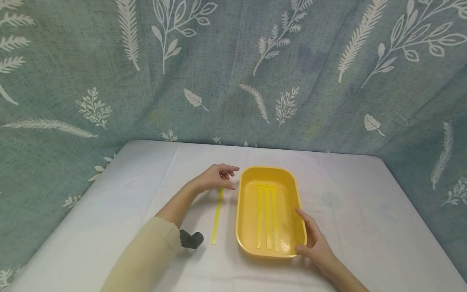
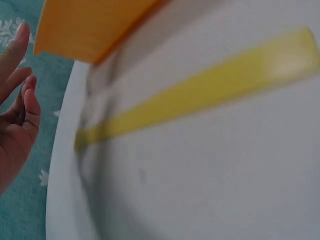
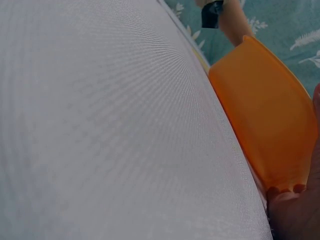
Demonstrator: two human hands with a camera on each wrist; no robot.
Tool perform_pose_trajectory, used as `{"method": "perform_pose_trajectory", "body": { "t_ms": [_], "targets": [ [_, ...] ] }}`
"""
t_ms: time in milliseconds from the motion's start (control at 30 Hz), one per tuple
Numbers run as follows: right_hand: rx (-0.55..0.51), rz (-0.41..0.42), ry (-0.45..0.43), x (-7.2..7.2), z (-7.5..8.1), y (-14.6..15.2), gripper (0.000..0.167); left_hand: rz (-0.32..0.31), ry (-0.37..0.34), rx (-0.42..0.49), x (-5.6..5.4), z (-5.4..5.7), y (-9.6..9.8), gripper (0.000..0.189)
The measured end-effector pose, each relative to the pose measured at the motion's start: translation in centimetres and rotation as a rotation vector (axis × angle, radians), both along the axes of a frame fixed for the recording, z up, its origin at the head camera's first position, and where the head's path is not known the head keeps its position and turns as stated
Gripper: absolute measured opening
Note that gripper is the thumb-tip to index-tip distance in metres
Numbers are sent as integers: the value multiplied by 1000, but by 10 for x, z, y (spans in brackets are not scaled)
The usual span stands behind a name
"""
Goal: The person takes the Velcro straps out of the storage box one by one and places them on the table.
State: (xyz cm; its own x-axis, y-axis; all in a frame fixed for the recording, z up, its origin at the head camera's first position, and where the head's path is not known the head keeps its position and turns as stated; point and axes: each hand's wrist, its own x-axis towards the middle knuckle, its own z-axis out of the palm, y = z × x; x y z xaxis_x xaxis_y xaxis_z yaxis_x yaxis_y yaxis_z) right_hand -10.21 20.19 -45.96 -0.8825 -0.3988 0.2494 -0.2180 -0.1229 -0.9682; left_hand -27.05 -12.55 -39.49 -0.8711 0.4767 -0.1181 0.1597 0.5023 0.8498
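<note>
A yellow plastic tray [image 1: 242,219] stands on the white-covered table. Three flat yellow strips [image 1: 268,217] lie lengthwise inside it, side by side, with slightly wider far ends. My right hand [image 1: 317,245] holds the tray's near right side, thumb at the corner rim and fingers along the outer wall. My left hand [image 1: 217,177] hovers just left of the tray's far left corner, fingers loosely bent and holding nothing. Below it, another yellow strip [image 1: 217,219] lies on the cloth; the hand hides its far end in the head view.
A white cloth [image 1: 346,194] covers the table. A green curtain with white leaf prints [image 1: 219,81] hangs behind and at both sides. A dark wrist mount [image 1: 191,239] sticks out from the left sleeve [image 1: 142,255] above the table.
</note>
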Motion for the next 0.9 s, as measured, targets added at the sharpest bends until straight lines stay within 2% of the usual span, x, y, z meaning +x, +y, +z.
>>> {"method": "perform_pose_trajectory", "body": {
  "t_ms": [167,367,533,733,900],
  "targets": [
    [-9,6,-8,0,0,-1,81,4,-6,-3,-7,7,15,61],
    [6,-3,-14,1,2,-1,80,-46,-43,81,-11,16,32,59],
    [8,3,-15,1,2,-1,81,-60,-89,71,-11,21,45,58],
    [10,3,-15,1,1,-1,80,-71,-81,77,-10,28,58,56],
    [-6,8,-8,0,0,0,80,-92,-111,74,-8,31,75,54]
  ]
}}
